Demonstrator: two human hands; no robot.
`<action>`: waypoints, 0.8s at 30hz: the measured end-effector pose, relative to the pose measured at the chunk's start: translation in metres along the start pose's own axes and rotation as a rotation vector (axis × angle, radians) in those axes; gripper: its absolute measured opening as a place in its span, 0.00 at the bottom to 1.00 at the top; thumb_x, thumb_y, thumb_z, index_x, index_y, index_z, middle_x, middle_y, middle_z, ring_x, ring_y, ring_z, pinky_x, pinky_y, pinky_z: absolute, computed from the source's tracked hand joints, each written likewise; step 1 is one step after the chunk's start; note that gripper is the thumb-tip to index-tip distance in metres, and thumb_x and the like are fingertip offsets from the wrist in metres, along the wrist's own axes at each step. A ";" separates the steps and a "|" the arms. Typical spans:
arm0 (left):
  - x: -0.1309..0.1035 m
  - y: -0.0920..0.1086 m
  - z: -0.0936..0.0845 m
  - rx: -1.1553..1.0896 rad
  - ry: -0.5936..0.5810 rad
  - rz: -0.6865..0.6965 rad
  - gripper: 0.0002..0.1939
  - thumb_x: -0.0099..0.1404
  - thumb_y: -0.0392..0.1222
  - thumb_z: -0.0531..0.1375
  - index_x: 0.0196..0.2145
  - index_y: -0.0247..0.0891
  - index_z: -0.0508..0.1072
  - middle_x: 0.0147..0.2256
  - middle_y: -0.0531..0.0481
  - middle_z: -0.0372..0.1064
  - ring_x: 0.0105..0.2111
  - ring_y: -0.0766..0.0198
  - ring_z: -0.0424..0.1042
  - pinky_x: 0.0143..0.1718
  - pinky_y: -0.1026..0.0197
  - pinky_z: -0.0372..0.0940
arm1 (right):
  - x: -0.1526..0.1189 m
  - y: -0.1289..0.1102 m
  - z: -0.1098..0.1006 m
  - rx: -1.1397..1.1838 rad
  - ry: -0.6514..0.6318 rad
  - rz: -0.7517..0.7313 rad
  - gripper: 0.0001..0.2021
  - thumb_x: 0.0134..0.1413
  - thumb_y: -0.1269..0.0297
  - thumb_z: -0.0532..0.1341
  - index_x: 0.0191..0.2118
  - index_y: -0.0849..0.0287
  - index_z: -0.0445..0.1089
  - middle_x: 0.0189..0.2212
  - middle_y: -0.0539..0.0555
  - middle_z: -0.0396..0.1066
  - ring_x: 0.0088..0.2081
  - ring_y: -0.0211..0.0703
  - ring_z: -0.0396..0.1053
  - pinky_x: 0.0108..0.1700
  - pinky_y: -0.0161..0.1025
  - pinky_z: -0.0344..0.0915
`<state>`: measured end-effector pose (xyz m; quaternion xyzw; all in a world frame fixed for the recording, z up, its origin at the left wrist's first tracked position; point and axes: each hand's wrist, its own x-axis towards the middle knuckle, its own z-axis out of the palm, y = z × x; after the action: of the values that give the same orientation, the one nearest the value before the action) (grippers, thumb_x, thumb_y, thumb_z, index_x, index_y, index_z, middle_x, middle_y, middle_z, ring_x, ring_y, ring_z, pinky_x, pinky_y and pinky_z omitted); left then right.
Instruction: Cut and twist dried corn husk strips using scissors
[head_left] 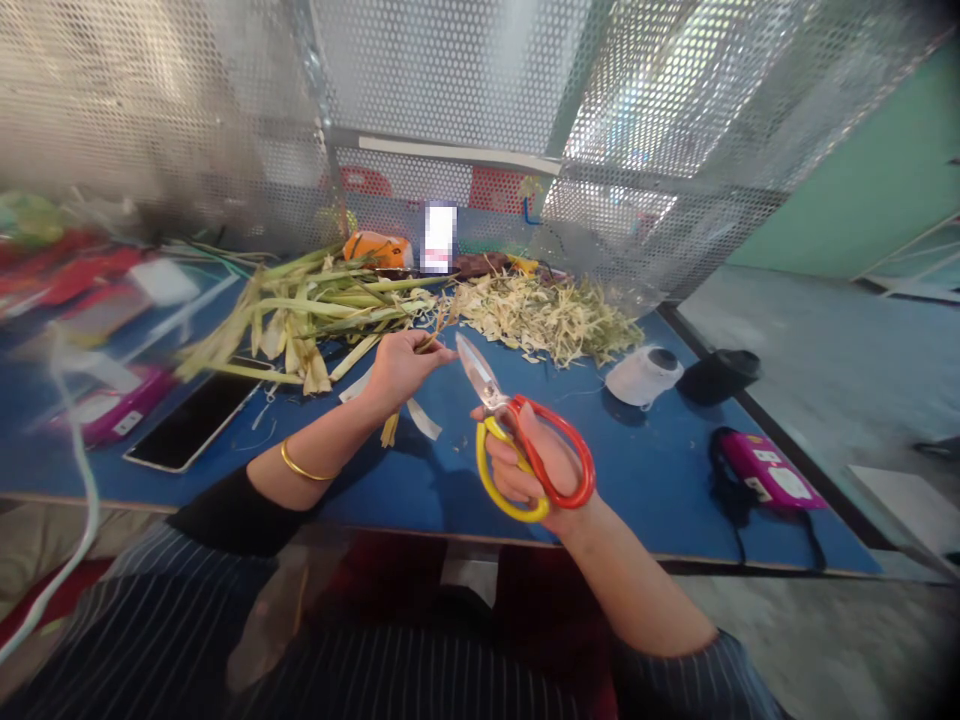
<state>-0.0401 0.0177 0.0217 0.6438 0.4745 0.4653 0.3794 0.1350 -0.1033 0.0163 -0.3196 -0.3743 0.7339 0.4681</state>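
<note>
My right hand (536,460) is wrapped round the red and yellow handles of a pair of scissors (480,372), whose blades point up and left. My left hand (409,365), with a gold bracelet on its wrist, pinches a thin brownish dried piece (431,342) just left of the blade tips. Long green and pale dried stalks (300,310) lie heaped behind and left of my left hand. A pile of short pale cuttings (540,315) lies beyond the scissors. Small pale strips (424,418) rest on the table below my left hand.
On the blue table (637,490) are a white thread spool (643,376), a black spool (720,375), a magenta device (772,470) and, at left, a black phone-like slab (199,415). An orange packet (377,250) sits at the back before a perforated metal screen (450,70).
</note>
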 end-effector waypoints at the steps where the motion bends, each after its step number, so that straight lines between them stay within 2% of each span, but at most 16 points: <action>1: 0.001 0.003 -0.001 -0.071 -0.013 -0.060 0.13 0.49 0.46 0.66 0.22 0.34 0.70 0.20 0.56 0.61 0.20 0.72 0.54 0.21 0.65 0.49 | 0.001 -0.003 -0.006 -0.154 0.082 -0.035 0.21 0.58 0.44 0.54 0.46 0.57 0.64 0.21 0.42 0.56 0.11 0.24 0.45 0.15 0.29 0.46; 3: 0.002 0.008 -0.005 -0.252 -0.086 -0.203 0.15 0.47 0.47 0.68 0.22 0.36 0.67 0.17 0.59 0.53 0.17 0.74 0.48 0.18 0.65 0.43 | 0.007 -0.011 -0.020 -0.588 0.257 -0.097 0.20 0.54 0.47 0.58 0.46 0.56 0.64 0.21 0.44 0.61 0.14 0.29 0.54 0.18 0.31 0.50; 5: 0.002 0.012 -0.007 -0.438 -0.200 -0.343 0.18 0.47 0.45 0.69 0.21 0.38 0.62 0.16 0.62 0.45 0.15 0.76 0.41 0.17 0.64 0.36 | 0.015 -0.018 -0.035 -1.190 0.381 -0.133 0.17 0.53 0.52 0.61 0.44 0.57 0.66 0.25 0.50 0.68 0.23 0.37 0.65 0.25 0.34 0.58; 6: 0.002 0.012 -0.008 -0.515 -0.255 -0.397 0.18 0.48 0.44 0.69 0.22 0.38 0.61 0.16 0.63 0.42 0.15 0.76 0.39 0.17 0.64 0.34 | 0.019 -0.021 -0.041 -1.480 0.416 -0.104 0.16 0.53 0.55 0.61 0.46 0.57 0.66 0.27 0.53 0.71 0.27 0.41 0.68 0.28 0.35 0.59; 8: 0.001 0.011 -0.007 -0.611 -0.328 -0.476 0.19 0.49 0.43 0.69 0.22 0.39 0.60 0.16 0.64 0.40 0.15 0.76 0.38 0.17 0.65 0.32 | 0.025 -0.030 -0.048 -1.895 0.357 -0.028 0.16 0.53 0.59 0.59 0.47 0.58 0.67 0.30 0.58 0.74 0.31 0.47 0.71 0.30 0.37 0.60; 10: -0.001 0.008 -0.003 -0.640 -0.333 -0.523 0.19 0.50 0.43 0.68 0.21 0.39 0.59 0.16 0.63 0.41 0.15 0.76 0.38 0.17 0.65 0.32 | 0.031 -0.042 -0.046 -2.082 0.246 0.024 0.13 0.53 0.61 0.59 0.43 0.59 0.70 0.31 0.61 0.74 0.32 0.49 0.72 0.31 0.38 0.60; 11: -0.002 0.006 0.000 -0.638 -0.325 -0.527 0.19 0.51 0.43 0.68 0.21 0.39 0.58 0.16 0.63 0.41 0.15 0.77 0.38 0.16 0.65 0.32 | 0.035 -0.048 -0.042 -2.095 0.213 0.012 0.11 0.53 0.61 0.59 0.39 0.59 0.72 0.31 0.62 0.74 0.32 0.50 0.72 0.31 0.39 0.59; 13: -0.005 0.003 0.005 -0.615 -0.296 -0.505 0.20 0.52 0.44 0.68 0.21 0.39 0.57 0.15 0.63 0.42 0.14 0.77 0.39 0.16 0.66 0.32 | 0.045 -0.058 -0.031 -1.954 0.204 -0.066 0.11 0.54 0.59 0.58 0.31 0.59 0.74 0.30 0.60 0.74 0.32 0.47 0.71 0.31 0.38 0.59; 15: -0.008 0.002 0.010 -0.596 -0.261 -0.476 0.19 0.51 0.46 0.68 0.21 0.38 0.60 0.15 0.63 0.43 0.13 0.77 0.40 0.16 0.66 0.32 | 0.060 -0.059 -0.020 -1.556 0.172 -0.164 0.13 0.55 0.55 0.58 0.33 0.58 0.74 0.26 0.55 0.72 0.28 0.41 0.68 0.30 0.36 0.59; 17: -0.011 0.000 0.013 -0.588 -0.238 -0.458 0.19 0.51 0.47 0.69 0.22 0.37 0.62 0.15 0.62 0.45 0.13 0.77 0.41 0.16 0.65 0.33 | 0.076 -0.048 -0.012 -1.106 0.164 -0.106 0.15 0.51 0.53 0.61 0.37 0.60 0.73 0.19 0.48 0.67 0.21 0.35 0.63 0.25 0.34 0.58; 19: -0.011 -0.002 0.014 -0.590 -0.222 -0.460 0.18 0.50 0.48 0.69 0.22 0.37 0.64 0.15 0.62 0.45 0.13 0.77 0.41 0.16 0.65 0.33 | 0.088 -0.031 -0.008 -0.834 0.166 -0.101 0.13 0.46 0.55 0.64 0.31 0.61 0.70 0.15 0.44 0.62 0.18 0.32 0.58 0.23 0.32 0.55; 22: -0.009 -0.006 0.015 -0.606 -0.226 -0.479 0.17 0.50 0.47 0.70 0.22 0.36 0.65 0.16 0.61 0.45 0.14 0.77 0.41 0.16 0.65 0.33 | 0.094 -0.016 -0.012 -0.668 0.144 -0.128 0.14 0.45 0.55 0.64 0.23 0.60 0.65 0.13 0.43 0.59 0.17 0.30 0.53 0.22 0.32 0.52; 24: -0.007 -0.007 0.015 -0.661 -0.256 -0.506 0.16 0.51 0.46 0.69 0.24 0.35 0.67 0.17 0.61 0.44 0.14 0.77 0.40 0.16 0.65 0.32 | 0.093 -0.021 -0.024 -0.701 0.146 -0.148 0.14 0.46 0.54 0.64 0.24 0.60 0.65 0.14 0.43 0.59 0.17 0.30 0.54 0.23 0.32 0.52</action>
<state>-0.0287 0.0118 0.0090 0.4037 0.3922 0.4008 0.7229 0.1309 -0.0053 0.0111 -0.4842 -0.5907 0.5005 0.4076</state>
